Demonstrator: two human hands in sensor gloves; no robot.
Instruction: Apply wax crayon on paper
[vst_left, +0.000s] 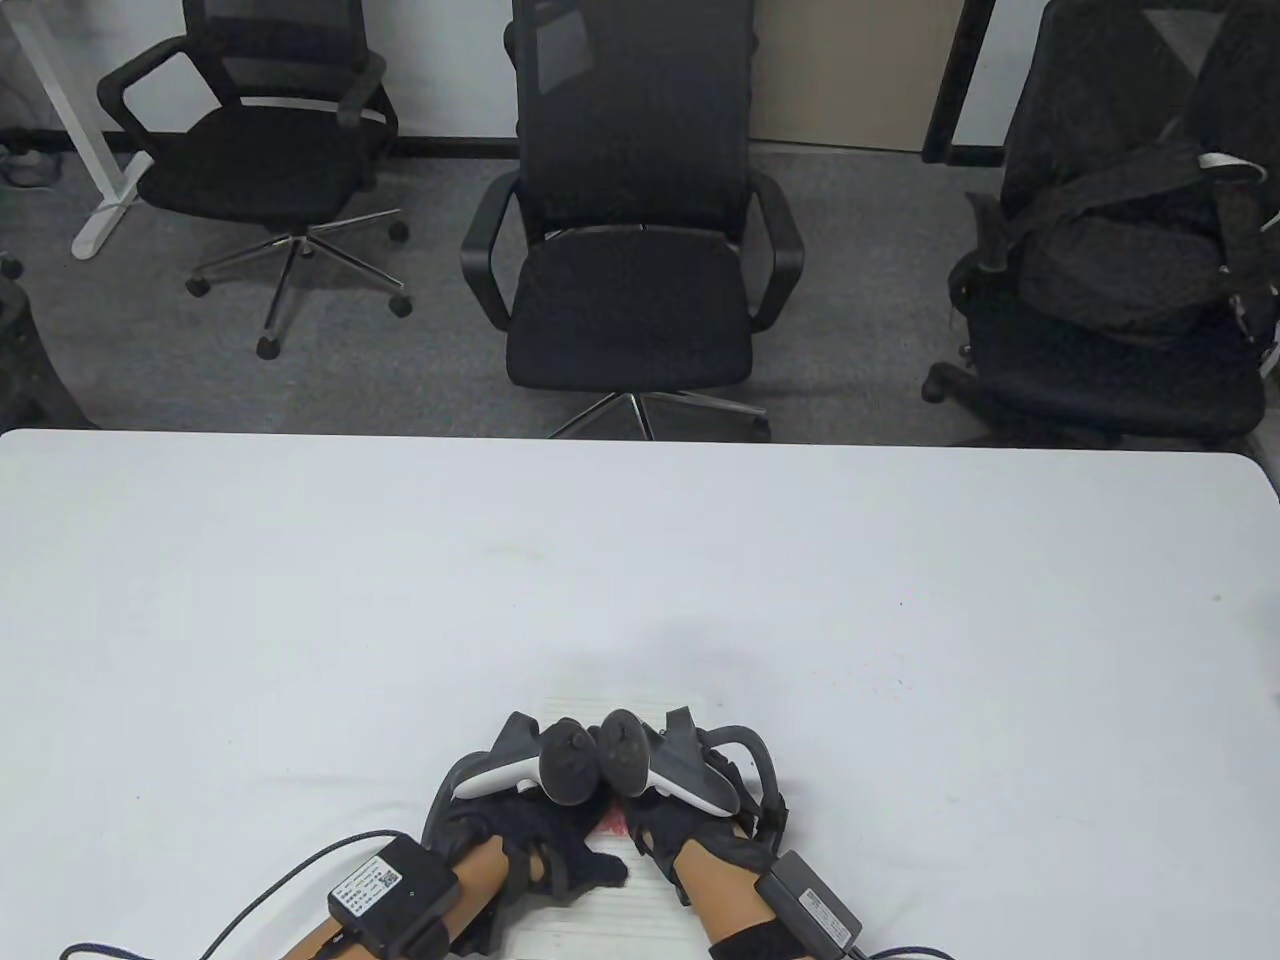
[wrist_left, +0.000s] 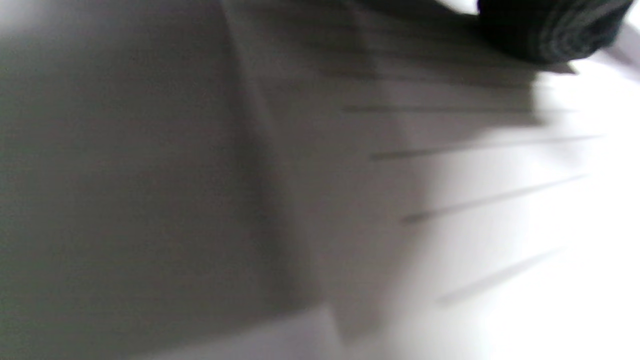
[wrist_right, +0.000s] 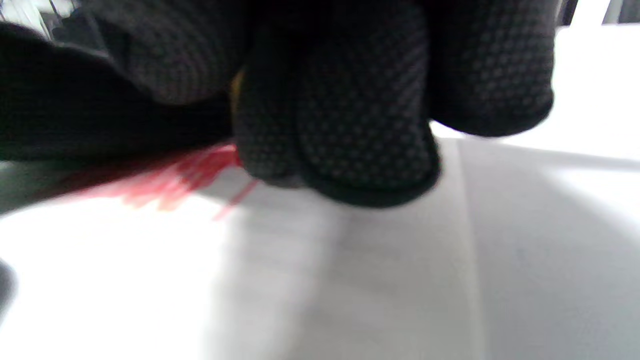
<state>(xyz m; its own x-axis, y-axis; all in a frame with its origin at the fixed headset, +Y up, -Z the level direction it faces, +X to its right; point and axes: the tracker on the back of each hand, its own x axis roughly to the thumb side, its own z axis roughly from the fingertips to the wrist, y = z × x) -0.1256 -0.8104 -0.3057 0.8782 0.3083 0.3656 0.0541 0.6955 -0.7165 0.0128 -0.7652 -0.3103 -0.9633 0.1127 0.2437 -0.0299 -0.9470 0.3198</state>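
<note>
we've got both hands low at the near edge of the white table (vst_left: 300, 600), trackers almost touching. the lined white sheet of paper (vst_left: 600, 900) lies under and between them, with one strip showing past the trackers and more toward the bottom edge.

key relation: the red wax marks (vst_left: 612, 826) sit in the gap between the hands, just on the left-hand side of the right hand (vst_left: 690, 830). so the right hand is the one on the marks. the black-gloved left hand (vst_left: 530, 850) lies beside them on the sheet, looks like it's pinning it, though we can't tell how its fingers lie.

the crayon itself isn't visible in any view, so its long axis is unknown. right fingers (wrist_right: 350, 125) are curled down tight with the tips at the paper (wrist_right: 350, 275); we judge they're pinching the crayon, but can't confirm it.

view differences: right wrist view shows the red strokes (wrist_right: 175, 185) fanning out just left of the fingertips, which the table view barely shows. left wrist view is blurred: ruled lines on the paper (wrist_left: 500, 200), one dark gloved fingertip (wrist_left: 545, 30) at top right, no red.
</note>
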